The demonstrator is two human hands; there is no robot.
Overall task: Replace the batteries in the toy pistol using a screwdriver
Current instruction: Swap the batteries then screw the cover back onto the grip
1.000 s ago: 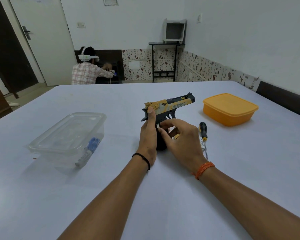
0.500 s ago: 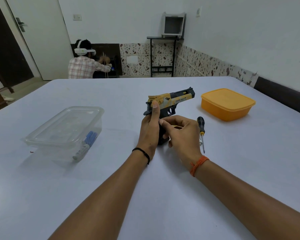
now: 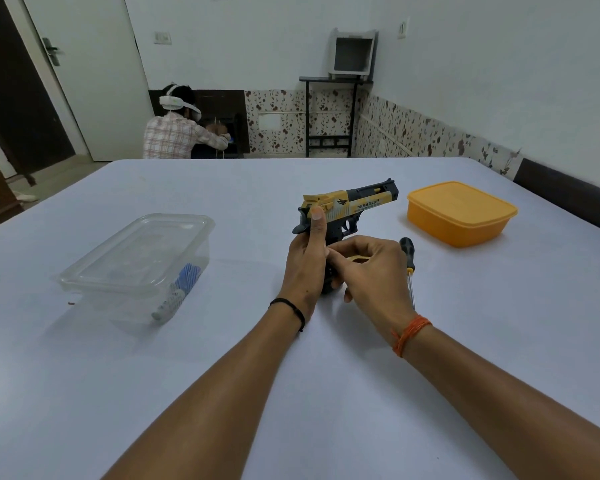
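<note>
Left hand [image 3: 305,265] grips toy pistol [image 3: 349,206] upright; right hand [image 3: 371,271] pinches its grip. Screwdriver [image 3: 408,258] lies at three o'clock, touching the right hand; orange box [image 3: 461,213] at two.

Both forearms were bare; a thin black cord band [image 3: 293,307] circled the left wrist, an orange thread bracelet [image 3: 408,333] the right.
</note>
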